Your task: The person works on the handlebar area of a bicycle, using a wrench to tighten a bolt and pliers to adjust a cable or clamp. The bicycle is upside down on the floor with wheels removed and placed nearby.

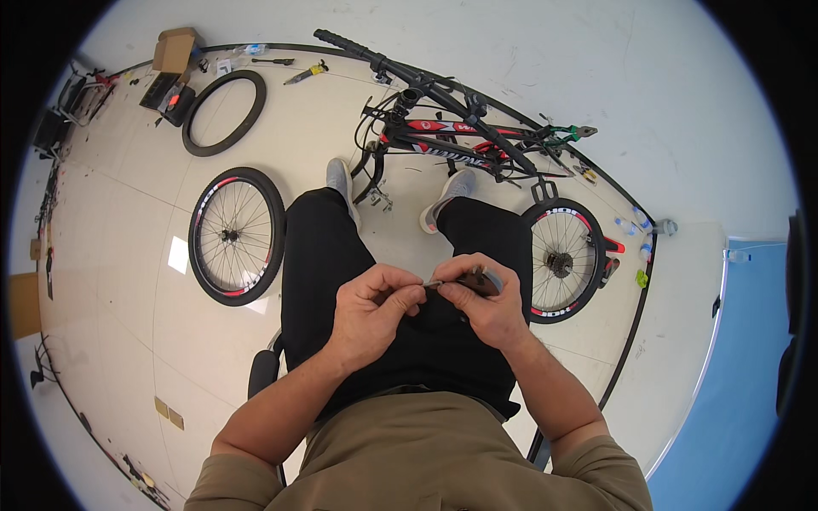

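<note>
Over my lap, my two hands meet almost fingertip to fingertip. My left hand (375, 313) is closed in a pinch on the end of a small thin metal piece (433, 284). The fingers of my right hand (487, 303) are wrapped round a dark part with a shiny curved edge (482, 281), which my fingers partly cover, so its kind cannot be made out. The thin piece spans the short gap between my hands; whether it is joined to the dark part I cannot tell.
Ahead lies a black and red bicycle frame (443, 128) with its handlebar (366, 53). A spoked wheel (236, 236) lies left of my legs, another wheel (558, 264) right. Beyond are a loose tyre (224, 112), an open cardboard box (175, 51) and plastic bottles (645, 253).
</note>
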Demonstrator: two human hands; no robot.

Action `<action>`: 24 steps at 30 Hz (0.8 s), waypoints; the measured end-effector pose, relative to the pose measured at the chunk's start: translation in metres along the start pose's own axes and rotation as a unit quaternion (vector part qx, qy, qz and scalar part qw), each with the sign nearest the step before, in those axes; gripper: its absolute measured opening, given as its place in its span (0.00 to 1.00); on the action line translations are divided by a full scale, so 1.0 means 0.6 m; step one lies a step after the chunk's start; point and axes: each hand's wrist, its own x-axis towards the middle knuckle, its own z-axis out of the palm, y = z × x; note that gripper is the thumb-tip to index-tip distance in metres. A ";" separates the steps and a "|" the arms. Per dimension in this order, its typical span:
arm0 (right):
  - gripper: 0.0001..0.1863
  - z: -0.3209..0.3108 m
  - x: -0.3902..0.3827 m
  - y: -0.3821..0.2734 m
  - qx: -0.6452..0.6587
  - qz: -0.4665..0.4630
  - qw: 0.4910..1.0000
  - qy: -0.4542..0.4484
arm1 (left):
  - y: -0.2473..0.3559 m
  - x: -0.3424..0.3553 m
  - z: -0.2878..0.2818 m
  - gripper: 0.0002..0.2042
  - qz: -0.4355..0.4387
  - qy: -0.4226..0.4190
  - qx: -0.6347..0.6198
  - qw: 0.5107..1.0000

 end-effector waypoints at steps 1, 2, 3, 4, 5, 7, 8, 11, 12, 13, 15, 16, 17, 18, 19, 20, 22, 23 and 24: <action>0.06 0.001 0.000 0.001 0.010 -0.009 1.000 0.000 | 0.001 -0.001 0.001 0.04 0.002 -0.003 -0.006 1.000; 0.07 0.000 0.000 0.000 0.009 -0.002 1.000 -0.002 | 0.002 -0.001 0.002 0.04 0.003 -0.005 -0.012 1.000; 0.07 -0.001 0.001 -0.002 0.007 0.004 1.000 -0.003 | 0.001 -0.001 0.002 0.04 0.006 -0.002 -0.014 1.000; 0.07 -0.002 0.001 -0.003 0.006 0.011 1.000 -0.004 | 0.000 -0.001 0.004 0.03 0.009 0.001 -0.016 1.000; 0.07 -0.002 0.000 -0.002 0.005 0.012 1.000 -0.005 | -0.001 -0.001 0.004 0.03 0.012 0.003 -0.018 1.000; 0.07 -0.002 0.000 0.000 0.004 0.016 1.000 -0.007 | -0.003 -0.001 0.002 0.04 0.019 0.006 -0.003 1.000; 0.07 -0.003 -0.001 0.001 -0.010 0.006 1.000 -0.008 | -0.004 0.000 0.002 0.05 0.022 0.006 0.005 1.000; 0.07 -0.001 -0.002 0.004 -0.035 -0.006 0.999 -0.010 | -0.001 0.000 0.007 0.07 0.026 0.019 0.048 0.998; 0.07 0.000 -0.002 0.001 -0.033 0.001 0.999 -0.011 | -0.002 0.001 0.004 0.08 0.056 0.011 0.094 0.994; 0.07 0.001 -0.002 -0.001 -0.031 0.007 0.999 -0.011 | -0.003 0.002 -0.001 0.09 0.087 0.003 0.141 0.986; 0.06 0.001 -0.002 -0.003 -0.031 0.005 0.999 -0.013 | -0.006 0.002 -0.005 0.09 0.105 -0.009 0.173 0.979; 0.06 0.001 -0.002 -0.003 -0.032 0.003 0.999 -0.014 | -0.007 0.001 -0.005 0.08 0.093 -0.013 0.158 0.983; 0.06 0.000 -0.002 -0.004 -0.038 -0.001 0.999 -0.017 | -0.007 0.000 -0.005 0.08 0.081 -0.016 0.143 0.986; 0.06 0.000 -0.002 -0.004 -0.044 -0.006 0.999 -0.022 | -0.004 -0.002 -0.004 0.07 0.061 -0.023 0.130 0.989; 0.06 -0.001 -0.003 -0.003 -0.050 -0.010 0.998 -0.024 | 0.000 -0.003 -0.001 0.06 0.040 -0.031 0.117 0.992; 0.05 -0.002 -0.002 -0.001 -0.048 -0.016 0.998 -0.027 | 0.002 -0.004 0.000 0.06 0.019 -0.040 0.105 0.994; 0.05 -0.004 0.000 0.003 -0.045 -0.030 0.998 -0.034 | 0.000 -0.001 -0.002 0.07 -0.014 -0.055 0.042 0.998; 0.05 -0.004 0.001 0.003 -0.052 -0.036 0.997 -0.038 | 0.000 0.000 -0.003 0.08 -0.031 -0.062 0.011 0.998; 0.05 -0.005 0.001 0.003 -0.059 -0.042 0.996 -0.043 | 0.002 0.001 -0.004 0.08 -0.043 -0.068 0.002 0.997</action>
